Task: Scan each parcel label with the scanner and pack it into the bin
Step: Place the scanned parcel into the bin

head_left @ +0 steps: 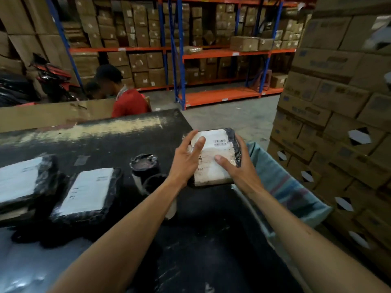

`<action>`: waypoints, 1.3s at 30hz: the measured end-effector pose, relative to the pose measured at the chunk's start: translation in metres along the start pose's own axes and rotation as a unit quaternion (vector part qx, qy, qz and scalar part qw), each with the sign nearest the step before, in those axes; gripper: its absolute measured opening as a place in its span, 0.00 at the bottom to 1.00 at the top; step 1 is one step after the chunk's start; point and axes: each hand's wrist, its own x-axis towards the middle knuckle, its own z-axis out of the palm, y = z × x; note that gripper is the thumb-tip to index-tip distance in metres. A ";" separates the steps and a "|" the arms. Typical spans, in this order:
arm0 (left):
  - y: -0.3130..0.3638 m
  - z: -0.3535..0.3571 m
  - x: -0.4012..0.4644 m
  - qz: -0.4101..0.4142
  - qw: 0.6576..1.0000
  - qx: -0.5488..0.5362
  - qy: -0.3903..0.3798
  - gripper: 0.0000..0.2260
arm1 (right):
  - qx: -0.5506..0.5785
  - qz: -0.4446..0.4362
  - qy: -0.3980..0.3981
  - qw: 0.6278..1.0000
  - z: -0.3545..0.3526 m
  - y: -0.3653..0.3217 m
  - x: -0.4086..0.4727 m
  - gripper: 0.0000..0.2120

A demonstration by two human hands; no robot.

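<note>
Up close, both hands, left hand [186, 159], right hand [239, 166], grasping parcel [213, 153], barcode label unreadable

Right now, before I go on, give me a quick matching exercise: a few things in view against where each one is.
Things:
1. held parcel
2. flat parcel
3. bin
4. tape roll

Places:
A. right of the black table
B. between both hands
C. on the table, left of the arms
D. on the table, just left of the left hand

Pairs: 1-B, 2-C, 3-A, 4-D
</note>
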 end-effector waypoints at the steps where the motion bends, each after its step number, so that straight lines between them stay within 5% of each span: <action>1: -0.006 0.018 0.005 -0.012 1.000 -0.011 -0.005 0.23 | 0.002 0.005 -0.002 1.000 -0.015 0.012 0.007 0.46; 9: -0.061 0.139 0.046 -0.121 0.989 0.025 -0.078 0.35 | 0.012 0.069 -0.018 0.997 -0.122 0.117 0.058 0.43; 12: -0.089 0.160 0.060 -0.152 0.978 0.137 -0.051 0.36 | 0.022 0.113 0.001 0.993 -0.144 0.151 0.067 0.36; 15: -0.124 0.160 0.071 -0.153 0.933 0.327 -0.006 0.33 | 0.013 0.142 0.016 0.990 -0.161 0.189 0.077 0.31; 20: -0.181 0.159 0.070 -0.100 0.818 0.556 -0.111 0.31 | -0.022 0.204 -0.027 0.978 -0.173 0.254 0.096 0.32; 30: -0.193 0.158 0.074 -0.090 0.786 0.604 -0.097 0.28 | -0.073 0.295 -0.157 0.940 -0.102 0.366 0.136 0.38; 39: -0.188 0.157 0.074 -0.089 0.776 0.616 -0.102 0.29 | 0.014 0.307 -0.198 0.931 -0.035 0.417 0.142 0.35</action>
